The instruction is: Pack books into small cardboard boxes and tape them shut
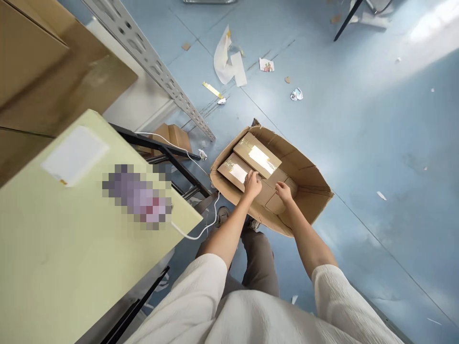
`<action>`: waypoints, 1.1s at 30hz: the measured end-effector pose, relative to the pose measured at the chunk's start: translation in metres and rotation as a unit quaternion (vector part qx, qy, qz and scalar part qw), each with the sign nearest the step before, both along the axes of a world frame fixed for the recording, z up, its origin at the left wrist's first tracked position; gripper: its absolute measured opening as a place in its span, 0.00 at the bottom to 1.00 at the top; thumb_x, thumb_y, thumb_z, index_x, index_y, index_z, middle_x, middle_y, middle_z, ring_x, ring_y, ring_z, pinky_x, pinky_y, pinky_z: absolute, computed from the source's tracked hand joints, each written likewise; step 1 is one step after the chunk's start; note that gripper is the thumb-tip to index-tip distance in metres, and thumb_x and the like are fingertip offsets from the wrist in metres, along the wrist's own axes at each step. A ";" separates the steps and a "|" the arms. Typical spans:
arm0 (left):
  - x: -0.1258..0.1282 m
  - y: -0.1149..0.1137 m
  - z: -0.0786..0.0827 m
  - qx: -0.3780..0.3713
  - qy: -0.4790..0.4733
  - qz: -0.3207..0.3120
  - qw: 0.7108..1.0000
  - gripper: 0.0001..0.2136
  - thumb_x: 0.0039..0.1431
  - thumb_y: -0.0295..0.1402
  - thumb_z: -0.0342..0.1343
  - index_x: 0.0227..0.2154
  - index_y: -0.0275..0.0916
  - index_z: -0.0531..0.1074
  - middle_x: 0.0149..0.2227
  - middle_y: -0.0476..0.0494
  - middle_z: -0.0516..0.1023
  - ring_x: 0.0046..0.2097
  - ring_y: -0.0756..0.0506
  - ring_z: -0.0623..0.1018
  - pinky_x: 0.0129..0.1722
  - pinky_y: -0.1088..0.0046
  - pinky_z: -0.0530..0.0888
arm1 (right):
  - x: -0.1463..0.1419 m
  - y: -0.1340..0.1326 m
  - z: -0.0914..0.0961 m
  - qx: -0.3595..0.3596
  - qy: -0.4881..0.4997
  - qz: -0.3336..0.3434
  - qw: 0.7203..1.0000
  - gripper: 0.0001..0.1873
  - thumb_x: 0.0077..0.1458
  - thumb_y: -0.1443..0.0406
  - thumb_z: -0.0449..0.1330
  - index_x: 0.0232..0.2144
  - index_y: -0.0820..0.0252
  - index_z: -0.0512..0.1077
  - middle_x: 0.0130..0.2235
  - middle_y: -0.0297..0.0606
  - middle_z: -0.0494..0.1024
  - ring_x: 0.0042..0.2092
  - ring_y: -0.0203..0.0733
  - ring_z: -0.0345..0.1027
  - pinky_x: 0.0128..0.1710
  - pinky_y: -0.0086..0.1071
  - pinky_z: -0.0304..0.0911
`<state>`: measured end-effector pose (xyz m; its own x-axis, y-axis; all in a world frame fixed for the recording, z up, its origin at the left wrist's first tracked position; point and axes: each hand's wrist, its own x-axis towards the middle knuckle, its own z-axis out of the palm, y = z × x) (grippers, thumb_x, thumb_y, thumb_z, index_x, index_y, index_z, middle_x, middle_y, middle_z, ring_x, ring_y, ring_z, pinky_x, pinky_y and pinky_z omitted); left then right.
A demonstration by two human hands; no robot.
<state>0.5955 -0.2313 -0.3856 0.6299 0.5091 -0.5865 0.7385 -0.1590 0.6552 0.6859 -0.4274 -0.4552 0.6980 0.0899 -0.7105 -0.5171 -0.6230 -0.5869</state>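
An open cardboard carton (311, 198) stands on the floor in front of my feet. Two smaller sealed cardboard boxes lie side by side in its left part: a farther box (245, 145) and a nearer box (226, 167), each with a white label and clear tape. My left hand (253, 185) is at the right end of the nearer box, fingers loosely curled and partly apart; whether it touches the box is hard to see. Over the carton's bare bottom hovers my right hand (284, 192), its fingers half bent with nothing visible in them.
On the left is a pale green table (132, 267) bearing a white sheet (74, 155) and a pixelated object (138, 196). A white cable (193, 237) hangs from it past the carton. A perforated metal post (150, 62) rises behind. Paper scraps (223, 59) litter the blue floor.
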 end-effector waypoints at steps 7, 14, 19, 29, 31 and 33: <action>-0.006 0.010 0.152 0.014 -0.054 -0.043 0.998 0.24 0.68 0.22 0.54 0.64 0.41 0.77 0.76 0.32 0.71 0.80 0.35 0.67 0.81 0.53 0.65 | -0.010 0.015 0.147 0.049 -0.016 -0.013 0.999 0.22 0.54 0.49 0.68 0.45 0.56 0.80 0.47 0.45 0.86 0.47 0.52 0.84 0.42 0.38 0.78; -0.057 0.042 0.302 0.032 -0.139 -0.084 0.986 0.23 0.68 0.21 0.55 0.62 0.42 0.79 0.71 0.34 0.77 0.76 0.36 0.73 0.80 0.54 0.67 | -0.035 0.050 0.295 0.094 -0.024 0.006 0.995 0.22 0.52 0.48 0.71 0.42 0.56 0.81 0.45 0.45 0.87 0.46 0.51 0.85 0.41 0.35 0.76; -0.115 0.071 0.360 0.049 -0.163 -0.065 0.983 0.23 0.67 0.22 0.56 0.62 0.42 0.80 0.68 0.34 0.80 0.74 0.36 0.76 0.79 0.52 0.68 | -0.058 0.082 0.364 0.128 -0.034 0.012 0.991 0.20 0.53 0.51 0.70 0.42 0.57 0.82 0.47 0.47 0.88 0.47 0.51 0.85 0.42 0.36 0.77; -0.218 0.090 0.405 0.103 -0.166 0.096 0.976 0.20 0.72 0.25 0.55 0.62 0.39 0.79 0.68 0.31 0.81 0.72 0.35 0.77 0.77 0.53 0.70 | -0.088 0.160 0.429 0.197 -0.047 0.199 0.959 0.19 0.52 0.49 0.71 0.41 0.54 0.82 0.42 0.44 0.88 0.47 0.52 0.84 0.47 0.41 0.79; -0.240 0.084 0.410 0.122 -0.165 0.136 0.969 0.20 0.72 0.25 0.55 0.63 0.39 0.79 0.69 0.31 0.80 0.73 0.35 0.77 0.77 0.53 0.70 | -0.097 0.172 0.434 0.234 -0.041 0.246 0.940 0.21 0.52 0.46 0.70 0.40 0.53 0.81 0.42 0.44 0.88 0.48 0.53 0.84 0.49 0.42 0.79; -0.265 0.075 0.413 0.140 -0.161 0.172 0.962 0.21 0.71 0.25 0.55 0.64 0.39 0.78 0.69 0.32 0.79 0.73 0.35 0.76 0.77 0.52 0.69 | -0.108 0.183 0.437 0.270 -0.031 0.285 0.919 0.24 0.51 0.44 0.71 0.40 0.53 0.81 0.43 0.45 0.88 0.48 0.53 0.84 0.50 0.42 0.78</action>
<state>0.3303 -0.1565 0.0274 0.5217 0.8294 -0.1996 0.5453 -0.1444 0.8257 0.5774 -0.2448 -0.0179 0.4667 0.7809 -0.4151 -0.1516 -0.3918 -0.9075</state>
